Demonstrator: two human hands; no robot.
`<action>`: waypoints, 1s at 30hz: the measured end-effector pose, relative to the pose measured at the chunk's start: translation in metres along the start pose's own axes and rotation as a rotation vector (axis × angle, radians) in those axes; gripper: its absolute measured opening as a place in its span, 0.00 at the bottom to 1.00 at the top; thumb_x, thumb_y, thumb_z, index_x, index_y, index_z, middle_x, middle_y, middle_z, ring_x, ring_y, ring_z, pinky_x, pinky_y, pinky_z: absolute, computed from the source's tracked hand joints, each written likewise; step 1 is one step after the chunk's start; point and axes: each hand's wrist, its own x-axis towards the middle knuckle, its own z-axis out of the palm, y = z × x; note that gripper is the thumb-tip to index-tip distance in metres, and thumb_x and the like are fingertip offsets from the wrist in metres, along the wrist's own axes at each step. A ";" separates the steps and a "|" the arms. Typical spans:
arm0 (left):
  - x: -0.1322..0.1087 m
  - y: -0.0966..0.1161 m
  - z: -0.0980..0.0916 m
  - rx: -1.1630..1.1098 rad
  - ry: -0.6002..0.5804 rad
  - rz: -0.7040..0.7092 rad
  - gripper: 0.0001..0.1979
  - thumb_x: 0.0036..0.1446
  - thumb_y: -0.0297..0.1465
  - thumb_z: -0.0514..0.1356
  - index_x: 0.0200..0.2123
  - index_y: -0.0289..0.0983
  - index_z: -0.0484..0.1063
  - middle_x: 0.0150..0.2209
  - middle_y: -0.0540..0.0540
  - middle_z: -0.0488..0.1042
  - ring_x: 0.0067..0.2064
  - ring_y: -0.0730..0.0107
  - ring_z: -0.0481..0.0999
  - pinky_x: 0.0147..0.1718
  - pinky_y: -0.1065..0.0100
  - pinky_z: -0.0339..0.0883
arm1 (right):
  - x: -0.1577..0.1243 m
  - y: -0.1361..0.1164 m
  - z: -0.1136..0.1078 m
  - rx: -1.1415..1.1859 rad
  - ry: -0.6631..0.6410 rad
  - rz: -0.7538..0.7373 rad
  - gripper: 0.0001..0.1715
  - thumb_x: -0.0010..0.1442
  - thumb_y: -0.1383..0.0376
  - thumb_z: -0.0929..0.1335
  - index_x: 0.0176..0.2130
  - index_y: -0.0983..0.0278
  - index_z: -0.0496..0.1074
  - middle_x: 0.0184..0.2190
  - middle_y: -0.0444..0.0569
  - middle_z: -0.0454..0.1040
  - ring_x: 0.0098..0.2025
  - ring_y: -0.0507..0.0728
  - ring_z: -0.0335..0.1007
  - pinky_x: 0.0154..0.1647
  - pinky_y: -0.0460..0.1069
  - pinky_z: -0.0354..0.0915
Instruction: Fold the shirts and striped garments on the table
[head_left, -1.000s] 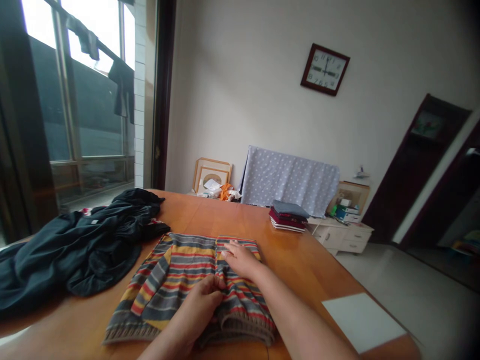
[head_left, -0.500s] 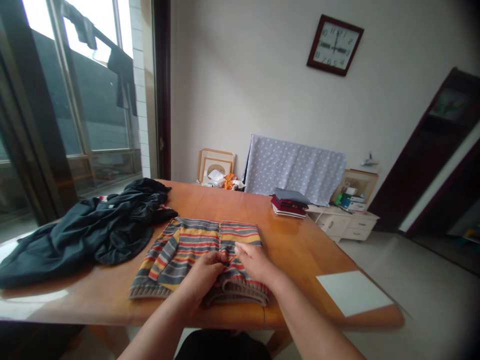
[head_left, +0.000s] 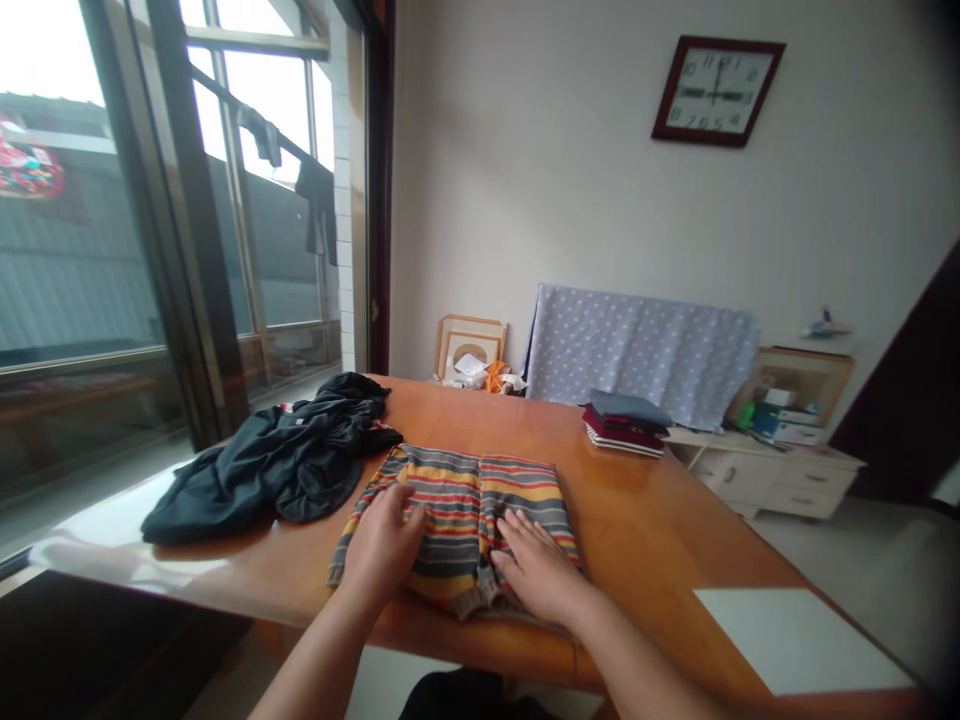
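A striped knit garment [head_left: 457, 500] in grey, yellow and red lies folded on the wooden table [head_left: 637, 520], with a ribbed hem bunched at its near edge. My left hand [head_left: 382, 545] rests on its left side, fingers spread. My right hand [head_left: 536, 572] lies flat on its right side near the hem. Neither hand visibly grips the cloth. Just left of the garment is a crumpled black garment [head_left: 277, 465], not touching my hands.
A stack of folded clothes [head_left: 626, 422] sits towards the table's far side. A white sheet [head_left: 795, 640] lies at the near right corner. Behind the table stand a polka-dot cloth [head_left: 637, 355], picture frames [head_left: 471, 348] and a white drawer unit [head_left: 772, 478].
My hands have moved apart from the garment's middle and now lie flat on it. The garment looks more compact, and the view has swung to the right.
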 end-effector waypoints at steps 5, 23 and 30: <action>0.004 -0.037 -0.035 0.473 0.034 -0.211 0.29 0.58 0.54 0.51 0.48 0.37 0.72 0.50 0.33 0.73 0.52 0.40 0.72 0.47 0.50 0.66 | 0.016 -0.011 -0.018 0.044 0.129 -0.043 0.25 0.65 0.54 0.63 0.57 0.61 0.74 0.59 0.55 0.73 0.61 0.62 0.67 0.61 0.52 0.60; 0.006 -0.044 -0.039 0.228 -0.179 -0.231 0.13 0.55 0.45 0.58 0.33 0.41 0.70 0.40 0.40 0.80 0.43 0.50 0.79 0.38 0.63 0.63 | 0.151 -0.064 -0.006 0.240 0.110 0.023 0.21 0.57 0.59 0.68 0.16 0.62 0.64 0.13 0.41 0.63 0.20 0.50 0.58 0.24 0.47 0.49; 0.003 -0.042 -0.044 0.300 -0.211 -0.231 0.29 0.54 0.61 0.52 0.33 0.41 0.70 0.35 0.37 0.80 0.43 0.40 0.79 0.46 0.49 0.60 | 0.209 -0.121 0.018 0.249 0.105 0.096 0.23 0.56 0.48 0.69 0.22 0.61 0.73 0.21 0.52 0.75 0.31 0.61 0.74 0.35 0.52 0.65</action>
